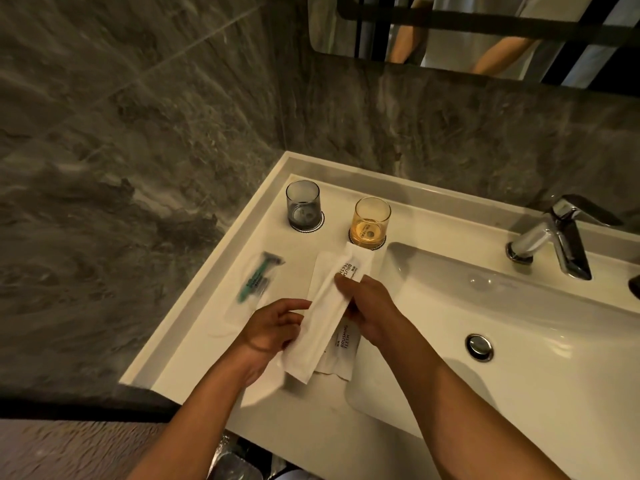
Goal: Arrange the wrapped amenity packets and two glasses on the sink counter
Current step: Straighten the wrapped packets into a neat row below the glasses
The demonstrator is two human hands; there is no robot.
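Observation:
On the white sink counter (221, 285) a grey glass (303, 204) and an amber glass (370, 221) stand upright on round coasters at the back. A clear packet with a green razor (258, 280) lies at the left. White wrapped packets printed "BRUSHING TEETH" lie overlapped in the middle: one long packet (325, 313) runs diagonally, with a second packet (341, 351) under it. My left hand (273, 329) grips the long packet's lower left side. My right hand (370, 306) pinches the same packet near its printed end.
The sink basin (519, 323) with its drain (479, 346) lies right of the packets. A chrome faucet (554, 237) stands at the back right. Dark marble walls close the left and back. A mirror (467, 32) hangs above.

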